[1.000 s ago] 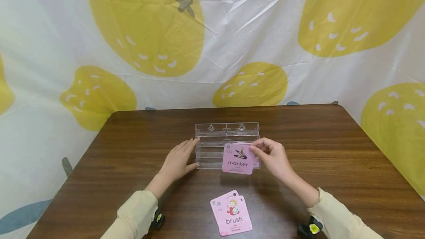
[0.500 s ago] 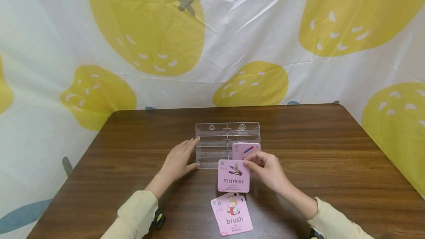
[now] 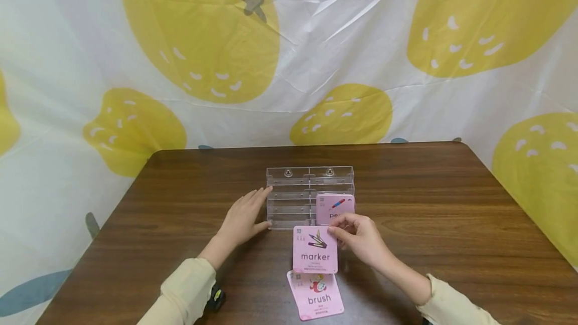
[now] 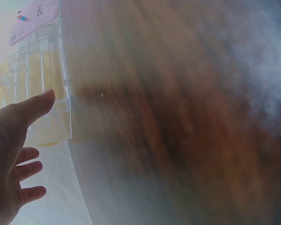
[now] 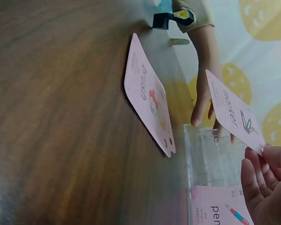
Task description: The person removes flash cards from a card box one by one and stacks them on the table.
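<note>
Between thumb and fingers my right hand [image 3: 361, 237] pinches a pink flashcard [image 3: 315, 250] reading "marker" by its upper right corner. In the right wrist view this marker card [image 5: 235, 110] is raised above the table. Below it in the head view lies a "brush" card [image 3: 319, 301] on another pink card, its top covered by the marker card. My left hand [image 3: 244, 217], fingers extended, touches the left side of a clear plastic rack [image 3: 289, 195]. A "pen" card [image 3: 335, 205] sits in the rack's lower right, partly behind my right hand.
The rack has two columns of stepped compartments and stands mid-table on a dark wooden table [image 3: 451, 204]. Behind the table's far edge hangs a white curtain [image 3: 343, 54] with yellow fruit prints. A black wrist device [image 3: 215, 299] sits by the left sleeve.
My right hand has drawn the marker card from in front of the rack down toward me, over the brush card. The pen card has come into view. The left hand stays put.
</note>
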### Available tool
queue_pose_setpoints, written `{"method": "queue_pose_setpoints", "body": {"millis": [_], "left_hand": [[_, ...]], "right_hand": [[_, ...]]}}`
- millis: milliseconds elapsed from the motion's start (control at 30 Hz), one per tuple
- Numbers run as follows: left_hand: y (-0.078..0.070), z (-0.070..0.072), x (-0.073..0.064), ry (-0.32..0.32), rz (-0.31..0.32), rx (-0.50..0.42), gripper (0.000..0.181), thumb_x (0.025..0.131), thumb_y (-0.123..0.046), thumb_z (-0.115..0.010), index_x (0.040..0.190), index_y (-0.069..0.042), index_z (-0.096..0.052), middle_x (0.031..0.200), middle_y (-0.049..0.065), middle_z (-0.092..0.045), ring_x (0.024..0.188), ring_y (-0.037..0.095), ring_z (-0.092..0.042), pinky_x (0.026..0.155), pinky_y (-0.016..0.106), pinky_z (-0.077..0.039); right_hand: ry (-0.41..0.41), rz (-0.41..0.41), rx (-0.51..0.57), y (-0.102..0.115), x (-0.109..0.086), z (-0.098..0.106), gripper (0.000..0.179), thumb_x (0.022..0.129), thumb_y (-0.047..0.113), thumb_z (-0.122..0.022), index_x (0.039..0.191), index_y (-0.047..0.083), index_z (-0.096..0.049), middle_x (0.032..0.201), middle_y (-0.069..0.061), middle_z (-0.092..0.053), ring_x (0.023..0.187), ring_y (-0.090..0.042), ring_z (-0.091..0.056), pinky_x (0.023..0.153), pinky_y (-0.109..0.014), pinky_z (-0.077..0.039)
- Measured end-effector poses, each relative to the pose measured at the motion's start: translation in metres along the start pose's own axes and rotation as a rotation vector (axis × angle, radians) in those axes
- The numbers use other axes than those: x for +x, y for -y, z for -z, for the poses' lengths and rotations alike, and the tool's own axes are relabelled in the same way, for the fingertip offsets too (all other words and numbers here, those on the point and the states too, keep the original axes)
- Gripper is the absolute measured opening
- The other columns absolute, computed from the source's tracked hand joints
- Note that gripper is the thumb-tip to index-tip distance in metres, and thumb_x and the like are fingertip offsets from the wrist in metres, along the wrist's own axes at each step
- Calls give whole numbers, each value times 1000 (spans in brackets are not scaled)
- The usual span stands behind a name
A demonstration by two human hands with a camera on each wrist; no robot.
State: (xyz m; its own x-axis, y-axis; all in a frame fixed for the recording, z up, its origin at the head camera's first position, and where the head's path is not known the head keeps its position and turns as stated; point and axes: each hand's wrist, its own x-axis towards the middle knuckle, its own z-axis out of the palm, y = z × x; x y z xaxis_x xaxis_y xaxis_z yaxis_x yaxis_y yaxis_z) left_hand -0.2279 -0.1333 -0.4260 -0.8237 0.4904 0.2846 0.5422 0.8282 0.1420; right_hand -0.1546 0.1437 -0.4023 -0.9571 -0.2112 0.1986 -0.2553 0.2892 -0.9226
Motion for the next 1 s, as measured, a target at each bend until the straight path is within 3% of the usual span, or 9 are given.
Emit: {"method": "queue_pose_setpoints", "body": {"millis": [400,1000], "left_hand": [[1,-1,0,-13,-10,9,84,73,-34,-75,141,-11,-31,134,18,-45,121,34,-43,98,49,-37],[0,-1,0,4,-2,11,84,74,-34,-74,141,-12,-30,135,17,-44,122,33,-43,98,49,-36]], "right_hand": [[133,-74,-19,-11,-9,-7,13,82,8,-65,84,-5,-63,70,-9,-62,53,-8,-56,46,-28,-52],[234,-161,19,-22,-21,-15,9,79,5,-66,80,-4,-63,66,-5,-58,49,-9,-53,42,-31,-51]]}}
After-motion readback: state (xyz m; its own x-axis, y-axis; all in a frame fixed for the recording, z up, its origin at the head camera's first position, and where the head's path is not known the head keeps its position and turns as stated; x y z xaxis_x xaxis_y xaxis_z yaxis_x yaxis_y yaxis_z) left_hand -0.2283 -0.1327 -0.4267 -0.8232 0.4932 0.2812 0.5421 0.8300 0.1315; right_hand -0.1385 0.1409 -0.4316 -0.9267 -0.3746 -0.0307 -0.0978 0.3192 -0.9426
